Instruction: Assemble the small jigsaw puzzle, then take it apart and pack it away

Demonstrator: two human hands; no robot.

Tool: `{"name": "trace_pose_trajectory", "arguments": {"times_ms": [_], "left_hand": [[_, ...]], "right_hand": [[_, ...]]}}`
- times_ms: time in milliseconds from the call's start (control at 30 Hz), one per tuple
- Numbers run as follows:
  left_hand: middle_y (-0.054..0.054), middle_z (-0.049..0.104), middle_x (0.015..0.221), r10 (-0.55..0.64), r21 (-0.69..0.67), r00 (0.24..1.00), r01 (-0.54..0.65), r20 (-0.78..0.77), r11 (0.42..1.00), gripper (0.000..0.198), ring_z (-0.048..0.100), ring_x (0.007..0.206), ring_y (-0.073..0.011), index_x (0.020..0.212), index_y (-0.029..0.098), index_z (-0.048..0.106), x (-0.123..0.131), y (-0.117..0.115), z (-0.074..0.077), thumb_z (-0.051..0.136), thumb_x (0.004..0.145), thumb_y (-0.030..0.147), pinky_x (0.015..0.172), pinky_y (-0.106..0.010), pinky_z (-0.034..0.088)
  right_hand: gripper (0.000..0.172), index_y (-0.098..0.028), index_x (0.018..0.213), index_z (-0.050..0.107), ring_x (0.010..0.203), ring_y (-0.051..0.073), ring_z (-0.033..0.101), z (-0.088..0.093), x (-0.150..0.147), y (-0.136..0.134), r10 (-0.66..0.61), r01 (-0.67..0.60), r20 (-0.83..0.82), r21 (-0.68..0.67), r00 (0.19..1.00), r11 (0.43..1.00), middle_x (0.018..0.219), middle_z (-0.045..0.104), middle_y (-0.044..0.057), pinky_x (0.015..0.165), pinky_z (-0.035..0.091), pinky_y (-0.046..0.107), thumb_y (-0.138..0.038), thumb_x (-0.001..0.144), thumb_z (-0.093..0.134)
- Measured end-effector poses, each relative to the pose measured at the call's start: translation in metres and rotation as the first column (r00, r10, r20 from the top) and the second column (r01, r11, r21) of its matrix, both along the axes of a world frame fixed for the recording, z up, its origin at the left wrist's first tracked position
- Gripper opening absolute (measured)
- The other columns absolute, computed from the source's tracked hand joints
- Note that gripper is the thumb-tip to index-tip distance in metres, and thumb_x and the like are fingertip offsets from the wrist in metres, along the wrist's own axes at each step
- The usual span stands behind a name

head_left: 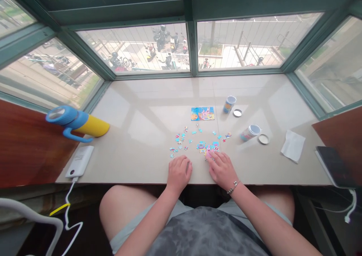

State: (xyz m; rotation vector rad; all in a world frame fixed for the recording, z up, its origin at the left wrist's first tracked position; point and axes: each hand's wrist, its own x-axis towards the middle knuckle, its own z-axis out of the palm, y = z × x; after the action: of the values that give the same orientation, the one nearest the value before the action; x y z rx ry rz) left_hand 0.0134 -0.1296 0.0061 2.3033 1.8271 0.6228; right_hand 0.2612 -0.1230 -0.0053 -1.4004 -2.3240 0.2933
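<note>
My left hand (179, 173) rests on the table near its front edge, fingers loosely curled and no object showing in them. To its right, my right hand (223, 168) bends over a partly joined jigsaw puzzle (201, 146), thumb and index finger on a pink puzzle piece (209, 153) at its lower edge. Part of the joined section is hidden beneath the fingers. Loose puzzle pieces (180, 138), mostly blue, lie scattered to the left and above. Behind them lies a small rectangular picture card (202, 113) with a colourful cartoon scene.
Two small cans (229, 104) (250, 132) stand at the right with round lids (237, 113) (263, 139) beside them. Farther right are a white tissue (293, 146) and a dark device (336, 165). At left lie a yellow-blue bottle (90, 125) and a white power bank (80, 161).
</note>
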Motion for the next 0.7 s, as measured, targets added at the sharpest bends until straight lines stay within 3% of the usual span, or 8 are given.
{"name": "trace_pose_trajectory", "arguments": {"times_ms": [400, 700], "left_hand": [[-0.01, 0.069, 0.113, 0.009, -0.07, 1.0, -0.009, 0.002, 0.998, 0.01, 0.063, 0.108, -0.027, 0.1, 0.025, 0.064, -0.0022, 0.0085, -0.0017, 0.055, 0.097, 0.025, 0.099, -0.046, 0.044], [-0.01, 0.069, 0.114, 0.003, -0.08, 1.0, -0.003, 0.009, 0.997, 0.012, 0.063, 0.108, -0.0268, 0.102, 0.026, 0.065, -0.0067, 0.0081, -0.0027, 0.055, 0.096, 0.023, 0.099, -0.047, 0.045]], "right_hand": [[0.062, -0.032, 0.155, 0.044, 0.142, 0.03, 0.046, -0.0031, 0.0009, 0.0077, 0.027, -0.028, -0.01, -0.026, 1.0, 0.999, 0.154, 0.052, 0.003, 0.123, 0.028, 0.055, -0.018, 0.096, 0.055], [0.053, -0.035, 0.147, 0.055, 0.138, 0.027, 0.052, -0.0002, 0.0035, 0.0033, 0.109, -0.109, -0.012, -0.003, 0.994, 0.994, 0.147, 0.059, 0.002, 0.121, 0.035, 0.053, -0.02, 0.096, 0.058]]}}
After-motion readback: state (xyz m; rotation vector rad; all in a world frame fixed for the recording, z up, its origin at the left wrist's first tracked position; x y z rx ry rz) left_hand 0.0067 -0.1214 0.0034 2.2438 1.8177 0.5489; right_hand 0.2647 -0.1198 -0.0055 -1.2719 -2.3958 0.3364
